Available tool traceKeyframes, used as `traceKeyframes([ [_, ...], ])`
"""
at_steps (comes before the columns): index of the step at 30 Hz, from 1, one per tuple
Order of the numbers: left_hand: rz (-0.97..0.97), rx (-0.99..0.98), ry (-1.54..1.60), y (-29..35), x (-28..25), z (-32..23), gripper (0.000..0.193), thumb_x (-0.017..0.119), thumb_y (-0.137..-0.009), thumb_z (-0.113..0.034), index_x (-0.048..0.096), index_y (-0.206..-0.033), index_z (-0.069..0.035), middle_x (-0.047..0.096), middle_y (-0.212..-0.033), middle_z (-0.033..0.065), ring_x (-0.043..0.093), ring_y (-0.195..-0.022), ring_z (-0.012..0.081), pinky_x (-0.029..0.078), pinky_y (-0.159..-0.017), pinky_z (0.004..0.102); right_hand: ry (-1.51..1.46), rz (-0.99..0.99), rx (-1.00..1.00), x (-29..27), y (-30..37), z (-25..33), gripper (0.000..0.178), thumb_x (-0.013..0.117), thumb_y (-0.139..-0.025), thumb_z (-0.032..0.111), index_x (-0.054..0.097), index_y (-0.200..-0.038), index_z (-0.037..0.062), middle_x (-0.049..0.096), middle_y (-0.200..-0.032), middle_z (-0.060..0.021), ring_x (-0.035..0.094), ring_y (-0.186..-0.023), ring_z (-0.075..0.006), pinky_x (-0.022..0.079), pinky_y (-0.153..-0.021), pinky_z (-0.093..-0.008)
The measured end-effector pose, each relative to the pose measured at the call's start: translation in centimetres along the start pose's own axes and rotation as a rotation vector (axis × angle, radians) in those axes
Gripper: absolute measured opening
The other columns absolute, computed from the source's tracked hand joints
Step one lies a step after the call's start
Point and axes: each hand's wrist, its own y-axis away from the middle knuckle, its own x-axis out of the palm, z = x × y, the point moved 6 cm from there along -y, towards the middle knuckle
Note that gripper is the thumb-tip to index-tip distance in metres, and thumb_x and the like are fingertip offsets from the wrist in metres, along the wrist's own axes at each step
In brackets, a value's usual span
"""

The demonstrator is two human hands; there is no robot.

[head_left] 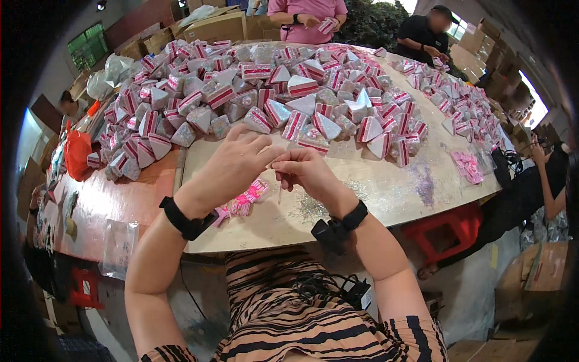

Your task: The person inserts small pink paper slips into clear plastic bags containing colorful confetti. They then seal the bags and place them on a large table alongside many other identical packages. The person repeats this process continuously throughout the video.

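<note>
Over the near part of the table, my left hand (pixel 232 160) and my right hand (pixel 306 174) come together with their fingertips almost touching. Both are closed in a pinch. Something small and thin seems to be between the fingertips, but I cannot make out what it is. Below my left hand lies a small heap of pink printed cards (pixel 252 192), partly hidden by the wrist. Just beyond my hands begins a large pile of small wedge-shaped packs (pixel 259 120), with pink and white striped sides and sparkly pale contents.
Loose glitter (pixel 316 202) is scattered on the wooden table (pixel 241 232). More pink cards (pixel 467 167) and another row of packs (pixel 458 108) lie to the right. An orange bag (pixel 77 154) hangs at the left. Other people work around the table; a red stool (pixel 443 232) stands at right.
</note>
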Motion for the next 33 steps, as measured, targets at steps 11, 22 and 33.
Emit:
traceKeyframes([
  [11, 0.124, -0.006, 0.196, -1.7, 3.9, 0.5, 0.008, 0.068, -0.076, -0.011, 0.063, -0.072, -0.005, 0.061, -0.072, 0.007, 0.06, -0.079, 0.0252, 0.043, -0.087, 0.04, 0.258, 0.006, 0.011, -2.6, 1.8, 1.1, 0.011, 0.063, -0.09, 0.009, 0.063, -0.086, -0.0012, 0.064, -0.07, -0.0061, 0.061, -0.054, -0.0131, 0.047, -0.048, -0.0264],
  [22, 0.354, -0.63, 1.377, -2.7, 11.2, 3.7, 0.013, 0.067, -0.08, -0.007, 0.071, -0.079, 0.005, 0.069, -0.072, 0.0092, 0.064, -0.068, 0.015, 0.051, -0.067, 0.0289, 1.414, -0.238, -0.908, -0.4, 5.9, 5.2, 0.011, 0.065, -0.076, 0.001, 0.055, -0.08, 0.0026, 0.052, -0.074, -0.0113, 0.058, -0.064, -0.0301, 0.048, -0.057, -0.0383],
  [33, 0.478, -0.694, 1.479, -6.1, 13.9, 3.3, 0.017, 0.062, -0.081, -0.011, 0.07, -0.078, 0.003, 0.067, -0.071, 0.0111, 0.066, -0.067, 0.0204, 0.052, -0.066, 0.0308, 1.638, -0.299, -0.895, -3.2, 6.2, 5.6, 0.014, 0.066, -0.074, 0.006, 0.055, -0.082, 0.0033, 0.051, -0.075, -0.0104, 0.058, -0.065, -0.0279, 0.048, -0.057, -0.0373],
])
